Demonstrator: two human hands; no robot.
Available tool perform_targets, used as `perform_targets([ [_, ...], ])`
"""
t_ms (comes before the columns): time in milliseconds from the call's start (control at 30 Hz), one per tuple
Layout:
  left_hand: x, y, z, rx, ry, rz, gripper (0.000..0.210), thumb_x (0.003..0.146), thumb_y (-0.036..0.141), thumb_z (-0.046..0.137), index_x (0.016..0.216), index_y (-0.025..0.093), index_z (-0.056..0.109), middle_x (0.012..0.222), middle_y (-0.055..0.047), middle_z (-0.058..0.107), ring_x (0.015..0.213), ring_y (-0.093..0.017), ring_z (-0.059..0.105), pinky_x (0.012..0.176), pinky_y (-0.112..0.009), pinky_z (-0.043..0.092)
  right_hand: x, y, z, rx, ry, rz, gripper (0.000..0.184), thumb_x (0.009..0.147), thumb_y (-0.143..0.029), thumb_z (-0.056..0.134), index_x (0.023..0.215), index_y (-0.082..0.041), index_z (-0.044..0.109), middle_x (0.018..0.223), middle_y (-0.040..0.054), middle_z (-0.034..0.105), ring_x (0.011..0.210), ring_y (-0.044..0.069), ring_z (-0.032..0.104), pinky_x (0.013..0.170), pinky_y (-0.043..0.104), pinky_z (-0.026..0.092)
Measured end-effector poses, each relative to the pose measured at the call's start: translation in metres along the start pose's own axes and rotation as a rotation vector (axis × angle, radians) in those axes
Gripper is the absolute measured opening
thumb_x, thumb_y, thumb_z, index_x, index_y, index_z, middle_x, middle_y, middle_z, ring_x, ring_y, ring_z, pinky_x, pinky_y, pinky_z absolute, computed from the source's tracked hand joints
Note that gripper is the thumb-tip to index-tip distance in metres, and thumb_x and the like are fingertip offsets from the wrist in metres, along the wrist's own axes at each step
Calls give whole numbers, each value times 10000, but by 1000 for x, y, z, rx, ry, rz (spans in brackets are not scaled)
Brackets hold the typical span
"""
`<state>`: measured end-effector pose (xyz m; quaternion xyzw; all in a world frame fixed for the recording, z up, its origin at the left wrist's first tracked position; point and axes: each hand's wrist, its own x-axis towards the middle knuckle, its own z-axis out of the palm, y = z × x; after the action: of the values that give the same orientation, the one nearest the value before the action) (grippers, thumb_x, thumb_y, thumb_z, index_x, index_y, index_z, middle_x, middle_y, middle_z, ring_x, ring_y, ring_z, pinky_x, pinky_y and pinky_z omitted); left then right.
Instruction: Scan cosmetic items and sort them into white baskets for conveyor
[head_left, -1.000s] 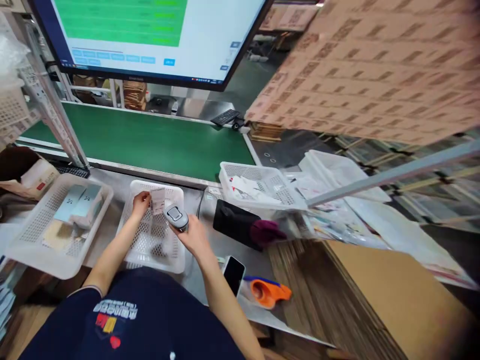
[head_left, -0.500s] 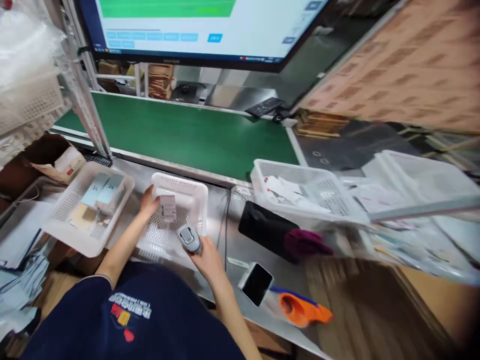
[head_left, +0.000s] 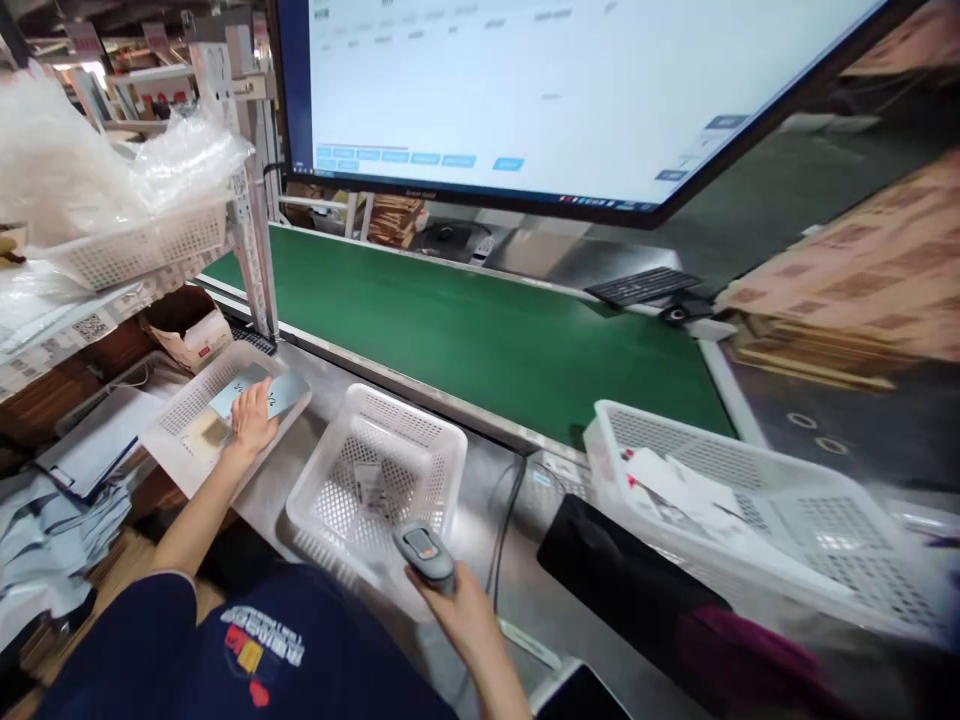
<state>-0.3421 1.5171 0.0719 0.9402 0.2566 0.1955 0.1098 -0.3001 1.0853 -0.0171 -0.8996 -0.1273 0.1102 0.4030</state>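
My left hand [head_left: 253, 420] reaches into the left white basket [head_left: 176, 455], its fingers closed over a light blue box [head_left: 286, 392]. Another light blue box [head_left: 231, 388] lies beside it, partly covered by my fingers. My right hand [head_left: 461, 605] grips a grey barcode scanner [head_left: 425, 553] above the near right corner of the middle white basket [head_left: 450, 450]. A small packet with a printed label [head_left: 367, 487] lies on the floor of that basket.
A large monitor [head_left: 525, 110] hangs over a green conveyor belt [head_left: 450, 325]. On the right stand a white basket of papers [head_left: 795, 500] and a black case [head_left: 622, 570]. Cables [head_left: 510, 530] cross the metal table. A shelf with plastic bags [head_left: 112, 170] rises at left.
My left hand has moved from the middle basket to the light blue boxes in the left one. The scanner stays in my right hand. The monitor's green panel has gone from view.
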Motion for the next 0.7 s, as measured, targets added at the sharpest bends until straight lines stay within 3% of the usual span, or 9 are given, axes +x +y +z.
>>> perform_targets([
  [100,0,6,-20,-84,54,285,681,930,190,675,1610,187,637,1588,-188,674,1544,-381,583,1406,-562,306,23,-21,-51,153,-2,-5,591,726,-740,799,1052,-246,795,1045,160,835,997,428,804,859,547,662],
  [167,7,13,-28,-182,-43,412,478,1007,231,604,1453,307,761,1480,-121,754,1505,-321,639,1405,-551,314,34,-43,-88,207,-52,-31,640,728,-725,852,1133,-231,818,1024,145,830,894,380,784,748,492,659],
  [233,16,24,-30,-288,-174,449,343,1057,300,585,1287,383,827,1338,-82,815,1423,-290,707,1352,-537,401,42,-71,-120,234,-122,-71,626,732,-694,891,1137,-220,832,939,122,808,757,307,725,642,421,618],
  [333,26,44,-19,-430,-313,467,211,1010,412,706,1166,422,848,1197,-66,844,1319,-292,767,1264,-521,500,52,-114,-153,254,-171,-150,614,720,-661,919,1125,-205,847,857,95,771,669,236,642,601,366,571],
  [433,20,63,6,-544,-347,494,176,948,452,783,1109,428,850,1136,-50,850,1258,-277,790,1231,-491,530,63,-143,-170,225,-188,-163,637,713,-635,922,1150,-178,847,778,67,725,606,194,584,547,323,510],
  [567,1,74,41,-610,-155,471,175,1046,419,677,1103,442,841,1136,-34,854,1279,-237,784,1293,-470,470,72,-147,-174,213,-158,-104,700,706,-623,916,1217,-154,821,739,39,694,555,161,524,504,293,443],
  [600,0,74,46,-610,-159,496,174,1052,415,679,1112,443,841,1142,-34,856,1276,-233,787,1286,-455,478,71,-142,-172,218,-147,-84,702,705,-625,910,1215,-153,815,760,41,706,558,156,518,512,295,448],
  [700,10,77,59,-563,-384,665,202,1036,409,728,1204,433,837,1209,-45,855,1296,-236,784,1237,-406,527,60,-117,-160,251,-96,-2,693,683,-638,902,1153,-140,797,763,35,704,562,143,499,536,300,458],
])
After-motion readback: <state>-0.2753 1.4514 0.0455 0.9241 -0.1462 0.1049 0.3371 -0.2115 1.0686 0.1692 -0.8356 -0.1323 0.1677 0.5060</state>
